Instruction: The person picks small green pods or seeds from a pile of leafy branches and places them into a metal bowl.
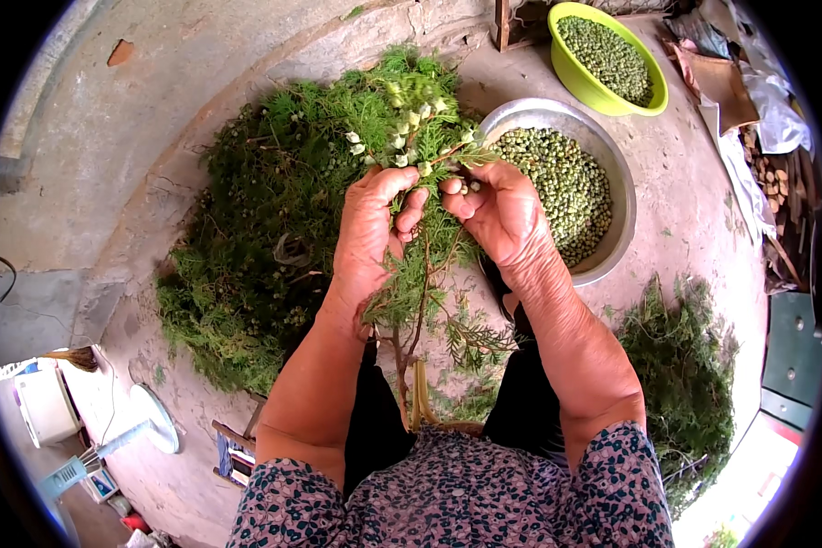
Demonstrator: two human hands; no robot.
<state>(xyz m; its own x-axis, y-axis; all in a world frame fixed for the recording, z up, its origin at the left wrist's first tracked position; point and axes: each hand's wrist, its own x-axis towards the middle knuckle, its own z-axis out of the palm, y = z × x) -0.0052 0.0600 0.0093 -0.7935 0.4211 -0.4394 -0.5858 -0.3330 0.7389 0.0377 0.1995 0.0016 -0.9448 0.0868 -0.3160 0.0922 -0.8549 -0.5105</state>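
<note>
A leafy green conifer branch (426, 274) hangs between my forearms, its brown stem running down toward my lap. Pale green cones (400, 137) cluster on its upper twigs. My left hand (381, 219) is closed round the branch just below these cones. Beside it, my right hand (496, 205) is closed, with a few small cones (470, 186) showing at its fingertips. Right of that hand stands a wide metal basin (623, 196) with many round green cones (557, 178) in it. My right wrist passes close to the basin's near left rim.
A large heap of cut branches (247, 219) lies to the left. Another pile (680, 384) lies at the right. A yellow-green plastic basin (612, 105) of cones stands at the far right. A standing fan (155, 420) and a small stool (235, 454) are at the lower left.
</note>
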